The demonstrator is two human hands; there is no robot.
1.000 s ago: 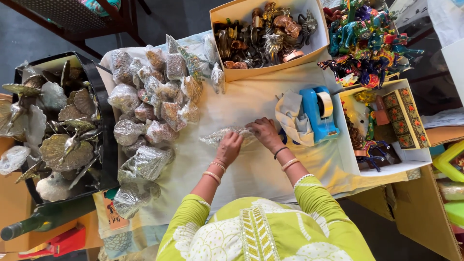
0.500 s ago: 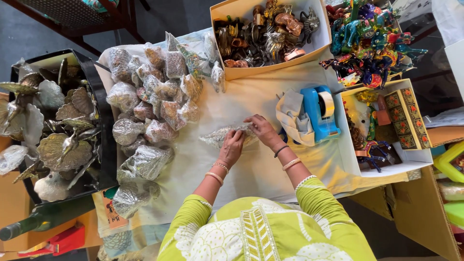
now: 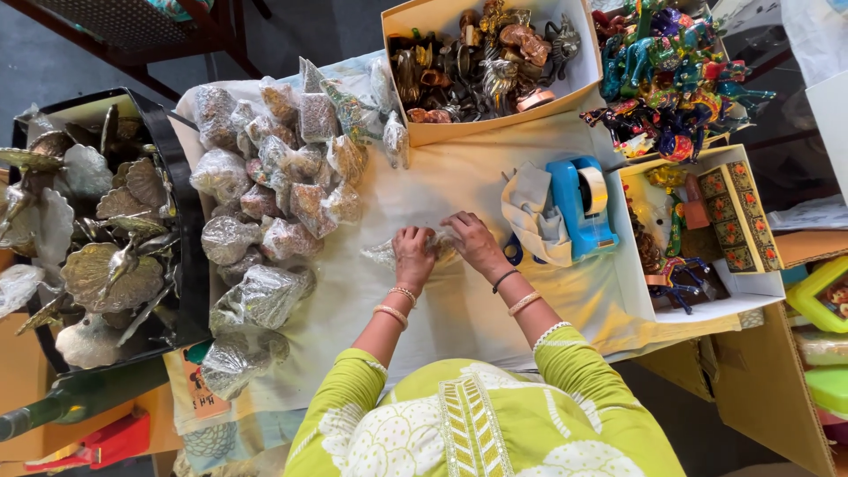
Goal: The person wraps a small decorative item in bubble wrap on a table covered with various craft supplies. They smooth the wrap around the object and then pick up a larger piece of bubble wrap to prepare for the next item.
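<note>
Both my left hand (image 3: 413,254) and right hand (image 3: 473,245) pinch 1 clear-wrapped packet (image 3: 389,254) flat on the cloth (image 3: 459,177); tape dispenser (image 3: 581,208) just right, within reach.

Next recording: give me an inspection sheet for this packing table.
Surface: table under a cream cloth.
Job's things: clear plastic-wrapped item under both hands.
Clutter: pile of wrapped bundles; blue tape dispenser; rag; box of metal figurines; painted figurines.
Grippers: left hand and right hand press on the wrapped item; grip unclear.
Cables: nothing seen.
Surroundings: black bin of metal shell dishes at left; cardboard boxes at right.
</note>
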